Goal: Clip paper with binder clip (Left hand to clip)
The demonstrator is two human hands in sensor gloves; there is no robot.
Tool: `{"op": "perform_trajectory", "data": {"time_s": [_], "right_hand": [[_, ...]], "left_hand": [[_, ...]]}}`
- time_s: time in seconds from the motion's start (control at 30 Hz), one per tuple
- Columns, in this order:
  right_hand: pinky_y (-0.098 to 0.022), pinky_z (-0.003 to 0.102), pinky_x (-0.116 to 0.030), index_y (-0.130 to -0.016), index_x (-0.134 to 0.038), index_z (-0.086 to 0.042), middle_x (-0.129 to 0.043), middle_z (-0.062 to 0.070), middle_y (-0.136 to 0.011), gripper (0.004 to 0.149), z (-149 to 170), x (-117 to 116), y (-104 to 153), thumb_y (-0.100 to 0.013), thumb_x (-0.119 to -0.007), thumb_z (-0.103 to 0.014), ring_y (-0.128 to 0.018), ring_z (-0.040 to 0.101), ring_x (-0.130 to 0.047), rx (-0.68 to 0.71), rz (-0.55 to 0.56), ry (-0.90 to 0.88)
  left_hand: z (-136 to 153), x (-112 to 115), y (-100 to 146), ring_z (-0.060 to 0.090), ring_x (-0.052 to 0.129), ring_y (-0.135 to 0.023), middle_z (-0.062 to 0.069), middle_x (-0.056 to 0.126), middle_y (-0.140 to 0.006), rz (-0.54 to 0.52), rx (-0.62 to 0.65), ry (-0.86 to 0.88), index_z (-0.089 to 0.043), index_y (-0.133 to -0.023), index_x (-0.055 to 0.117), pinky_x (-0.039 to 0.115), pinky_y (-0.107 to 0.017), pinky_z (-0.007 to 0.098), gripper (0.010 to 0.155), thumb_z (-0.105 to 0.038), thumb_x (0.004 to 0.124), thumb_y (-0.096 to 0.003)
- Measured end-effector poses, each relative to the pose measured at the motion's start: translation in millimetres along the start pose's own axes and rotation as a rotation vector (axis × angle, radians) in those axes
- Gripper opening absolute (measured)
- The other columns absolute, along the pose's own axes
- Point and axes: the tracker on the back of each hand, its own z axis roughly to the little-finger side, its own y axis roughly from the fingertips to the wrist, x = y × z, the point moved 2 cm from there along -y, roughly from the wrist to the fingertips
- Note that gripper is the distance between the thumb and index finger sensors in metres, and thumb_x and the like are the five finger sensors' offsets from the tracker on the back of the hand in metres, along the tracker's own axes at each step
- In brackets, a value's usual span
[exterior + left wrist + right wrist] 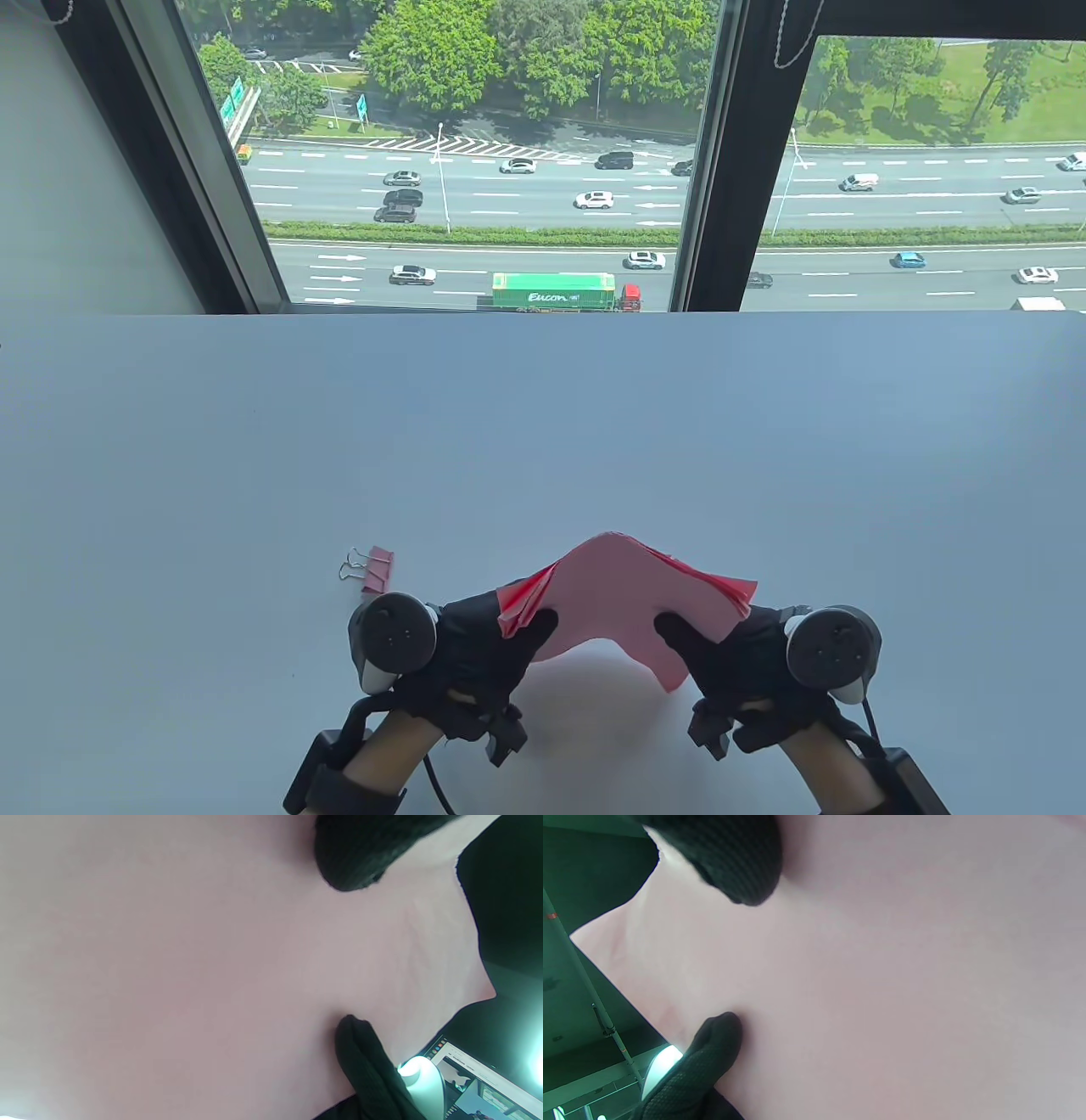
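Note:
A stack of pink paper (607,594) is held up off the table near its front edge, bowed upward in the middle. My left hand (501,632) grips its left end and my right hand (704,645) grips its right end. In the left wrist view the paper (191,963) fills the frame, with gloved fingers (352,853) pressing on it. In the right wrist view the paper (882,976) also fills the frame, with gloved fingers (734,861) on it. A pink binder clip (373,570) with silver handles lies on the table just left of and beyond my left hand, untouched.
The white table (543,441) stretches back to a window (475,153) with dark frames. A screen (479,1086) shows at the lower right of the left wrist view.

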Motion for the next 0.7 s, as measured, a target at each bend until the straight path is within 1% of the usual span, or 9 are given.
{"op": "perform_trajectory", "data": {"time_s": [0.1,0.2,0.3,0.37,0.43,0.53,0.6,0.63,0.7], "right_hand": [[-0.04,0.055,-0.084,-0.088,-0.083,-0.006,-0.099,0.018,-0.072,0.052,-1.4,0.8,0.5,-0.046,-0.081,-0.037,-0.052,0.039,-0.105,0.014,0.027,0.017],[-0.041,0.055,-0.083,-0.088,-0.083,-0.006,-0.099,0.018,-0.073,0.052,0.3,-0.6,-0.2,-0.046,-0.082,-0.037,-0.053,0.04,-0.105,-0.004,0.009,0.022],[-0.041,0.055,-0.083,-0.089,-0.082,-0.007,-0.098,0.017,-0.074,0.053,14.5,-6.1,0.1,-0.046,-0.082,-0.037,-0.053,0.039,-0.105,-0.088,-0.035,0.079],[-0.041,0.056,-0.083,-0.088,-0.083,-0.007,-0.099,0.018,-0.073,0.052,20.9,-6.6,0.2,-0.045,-0.084,-0.036,-0.053,0.04,-0.105,-0.113,-0.035,0.038],[-0.04,0.056,-0.083,-0.088,-0.084,-0.006,-0.099,0.018,-0.072,0.052,18.5,-3.8,0.7,-0.045,-0.085,-0.035,-0.052,0.041,-0.105,-0.081,-0.005,-0.001],[-0.041,0.055,-0.084,-0.088,-0.084,-0.008,-0.1,0.017,-0.072,0.052,11.2,-2.8,0.4,-0.044,-0.085,-0.036,-0.052,0.039,-0.106,-0.061,0.012,0.035],[-0.041,0.055,-0.083,-0.088,-0.084,-0.008,-0.099,0.017,-0.073,0.052,16.9,-8.2,-0.4,-0.045,-0.085,-0.036,-0.053,0.039,-0.105,-0.107,-0.046,0.058],[-0.042,0.056,-0.083,-0.088,-0.085,-0.009,-0.099,0.016,-0.074,0.051,19.7,-9.2,-0.2,-0.045,-0.085,-0.037,-0.054,0.04,-0.104,-0.111,-0.061,0.048],[-0.041,0.057,-0.082,-0.086,-0.087,-0.009,-0.101,0.016,-0.072,0.051,21.1,-5.6,-0.4,-0.044,-0.086,-0.038,-0.053,0.04,-0.105,-0.104,-0.033,0.014]], "left_hand": [[-5.5,2.6,-0.1,0.039,0.092,-0.081,0.01,0.085,-0.1,0.004,0.019,-0.018,-0.027,-0.102,0.074,0.079,-0.054,0.055,0.055,-0.041,0.074,-0.0484],[-4.3,4.8,-0.9,0.039,0.096,-0.076,0.01,0.088,-0.097,0.016,0.004,-0.037,-0.028,-0.103,0.072,0.081,-0.051,0.053,0.056,-0.041,0.075,-0.0484],[13.5,9.0,-1.5,0.037,0.096,-0.076,0.008,0.09,-0.095,0.072,-0.085,-0.049,-0.03,-0.104,0.072,0.08,-0.052,0.054,0.056,-0.041,0.076,-0.0486],[24.5,9.0,-1.1,0.038,0.093,-0.08,0.006,0.089,-0.097,0.098,-0.15,-0.009,-0.031,-0.105,0.07,0.078,-0.054,0.055,0.057,-0.041,0.076,-0.049],[21.6,6.4,-0.8,0.04,0.094,-0.077,0.009,0.09,-0.096,0.059,-0.131,0.057,-0.029,-0.103,0.073,0.078,-0.053,0.056,0.055,-0.038,0.076,-0.049],[9.9,4.2,-1.8,0.038,0.098,-0.074,0.008,0.092,-0.094,0.023,-0.091,-0.045,-0.031,-0.102,0.074,0.08,-0.052,0.055,0.054,-0.037,0.077,-0.0484],[15.2,6.4,-2.3,0.037,0.099,-0.072,0.007,0.093,-0.093,0.059,-0.143,-0.094,-0.032,-0.102,0.075,0.081,-0.051,0.054,0.054,-0.037,0.076,-0.0483],[18.4,5.7,-1.9,0.037,0.099,-0.073,0.007,0.093,-0.093,0.059,-0.147,-0.073,-0.031,-0.101,0.076,0.081,-0.051,0.054,0.053,-0.037,0.076,-0.0484],[21.4,2.2,-2.0,0.038,0.098,-0.072,0.008,0.095,-0.09,0.04,-0.16,0.002,-0.03,-0.098,0.081,0.08,-0.05,0.055,0.051,-0.036,0.076,-0.048]]}}
